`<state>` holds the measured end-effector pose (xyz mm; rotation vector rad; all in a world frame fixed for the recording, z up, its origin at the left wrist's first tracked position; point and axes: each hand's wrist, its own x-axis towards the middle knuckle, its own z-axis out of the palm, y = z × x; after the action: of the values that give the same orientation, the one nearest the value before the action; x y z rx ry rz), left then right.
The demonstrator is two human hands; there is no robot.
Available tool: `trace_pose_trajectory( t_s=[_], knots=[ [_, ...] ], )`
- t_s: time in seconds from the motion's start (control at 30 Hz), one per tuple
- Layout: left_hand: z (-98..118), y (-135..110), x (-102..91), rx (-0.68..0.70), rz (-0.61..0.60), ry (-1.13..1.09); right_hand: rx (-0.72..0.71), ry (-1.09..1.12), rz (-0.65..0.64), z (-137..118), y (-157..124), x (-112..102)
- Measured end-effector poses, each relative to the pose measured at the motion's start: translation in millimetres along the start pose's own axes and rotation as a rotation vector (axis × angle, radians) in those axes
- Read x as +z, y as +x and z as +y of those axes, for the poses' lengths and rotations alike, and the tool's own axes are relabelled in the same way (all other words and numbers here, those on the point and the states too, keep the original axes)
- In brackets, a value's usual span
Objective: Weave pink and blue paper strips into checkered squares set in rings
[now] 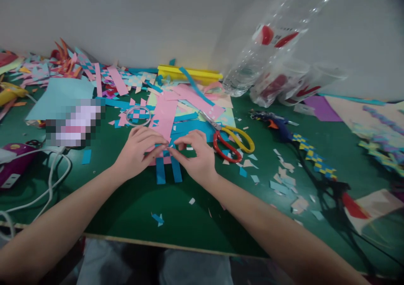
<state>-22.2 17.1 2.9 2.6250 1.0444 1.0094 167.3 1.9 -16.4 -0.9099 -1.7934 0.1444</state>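
I see my left hand (pixel 139 150) and my right hand (pixel 195 157) meeting at the middle of the green worktop (pixel 176 209), fingertips almost touching. Both press down on a woven piece of pink and blue paper strips (pixel 166 150) that lies flat just in front of me. The left grip is pressed together, thumb and forefinger pinching the piece's near edge; the right grip looks pinched on a strip end beside it, though the fingers blur there and I can't be sure which strip it has. Two loose blue strip ends (pixel 168 170) stick out from under the hands toward me.

Just right of my right hand lie scissors with one red and one yellow handle (pixel 232 142), blades pointing toward the wall. Beyond my left hand sits a clear roll of tape (pixel 138 115) on a small pink-and-blue woven square. A dark blue glue gun (pixel 277 125) rests farther right, with a yellow-and-blue woven band (pixel 314 158) near it. A clear plastic bottle with a red label (pixel 268 41) leans against the wall behind. Paper offcuts litter the worktop.
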Motion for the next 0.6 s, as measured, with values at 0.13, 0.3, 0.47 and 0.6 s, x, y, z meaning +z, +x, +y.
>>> trace_pose_trajectory(
  t_s=[0.13,0.3,0.47,0.6],
  knots=[
    [-1,-1,0.1,0.036,0.001,-0.028,-0.025,0.024,-0.02,0,0,0],
    [0,1,-1.7,-0.015,0.043,-0.046,-0.04,0.055,-0.079,-1,0,0],
    [0,1,-2.8,-0.025,0.021,-0.065,-0.009,0.081,-0.07,-3,3,-2],
    [-1,1,-0.4,-0.047,-0.003,-0.05,0.095,0.1,-0.036,-1,4,-10]
  ],
)
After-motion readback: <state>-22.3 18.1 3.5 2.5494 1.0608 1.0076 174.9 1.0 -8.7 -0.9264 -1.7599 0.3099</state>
